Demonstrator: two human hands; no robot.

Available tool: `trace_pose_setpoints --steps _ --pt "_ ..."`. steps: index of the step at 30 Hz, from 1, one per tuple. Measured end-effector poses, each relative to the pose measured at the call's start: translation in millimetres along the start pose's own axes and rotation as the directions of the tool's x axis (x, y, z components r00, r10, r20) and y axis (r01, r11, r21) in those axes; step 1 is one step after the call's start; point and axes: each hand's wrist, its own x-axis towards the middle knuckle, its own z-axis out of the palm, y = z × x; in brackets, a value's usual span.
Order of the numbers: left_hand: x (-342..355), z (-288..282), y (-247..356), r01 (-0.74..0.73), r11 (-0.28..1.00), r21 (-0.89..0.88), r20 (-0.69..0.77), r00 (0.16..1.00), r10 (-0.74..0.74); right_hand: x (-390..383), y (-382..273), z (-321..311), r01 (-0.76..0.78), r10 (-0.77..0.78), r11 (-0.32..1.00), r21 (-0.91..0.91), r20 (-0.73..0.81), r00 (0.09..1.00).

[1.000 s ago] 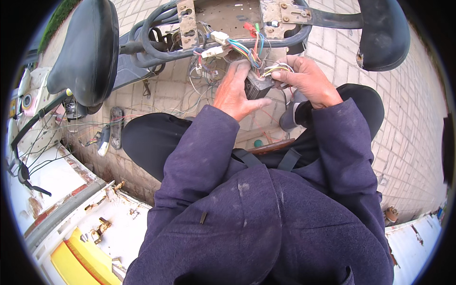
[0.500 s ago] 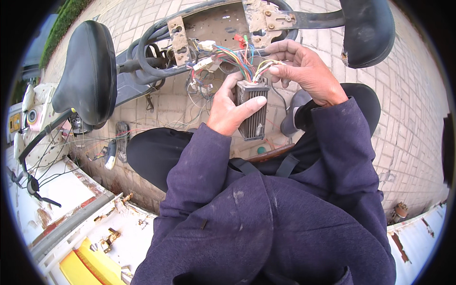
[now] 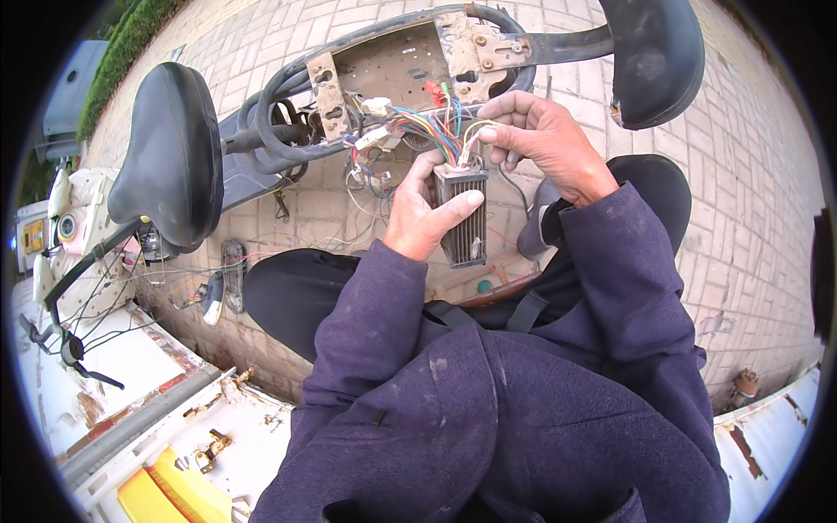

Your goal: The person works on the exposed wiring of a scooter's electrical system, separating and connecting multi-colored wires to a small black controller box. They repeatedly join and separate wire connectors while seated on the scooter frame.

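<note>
Left hand (image 3: 415, 216) clamped on finned box (image 3: 464, 228); right hand (image 3: 547, 146) pinching pale wires (image 3: 468, 146); coloured wires (image 3: 427, 125) attached at box's far end.

Bright, diffuse daylight; curved, possibly soft edges

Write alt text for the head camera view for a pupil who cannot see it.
A person's left hand grips a ribbed metal box while the right hand pinches pale wires coming from its top. Beyond the hands, a dusty metal frame sits between two black seats over brick pavement.
</note>
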Motion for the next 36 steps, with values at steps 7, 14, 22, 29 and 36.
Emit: trace_pose_setpoints --steps 7,14,22,29,36 --pt "-0.5 1.6 -3.1 0.015 0.999 -0.035 -0.003 1.000 -0.015 1.0 -0.2 2.2 -0.001 0.000 0.999 -0.047 -0.018 1.000" --pt "-0.7 1.7 -2.9 0.017 1.000 -0.021 -0.003 1.000 -0.017 2.8 2.6 1.4 0.010 -0.010 0.999 -0.049 -0.019 1.000" --pt "0.4 1.6 -4.9 0.023 0.999 -0.030 -0.006 1.000 -0.023 1.9 2.2 2.4 0.007 -0.008 0.999 -0.052 -0.035 0.999" --pt "-0.5 1.9 -2.3 0.027 1.000 -0.010 -0.009 1.000 -0.027 5.1 5.8 -0.6 0.020 -0.021 0.997 -0.074 -0.013 1.000" --pt "-0.1 2.0 -3.3 0.037 0.999 -0.025 -0.007 0.999 -0.037 4.8 6.2 -0.4 0.028 -0.029 0.997 -0.073 -0.009 1.000"
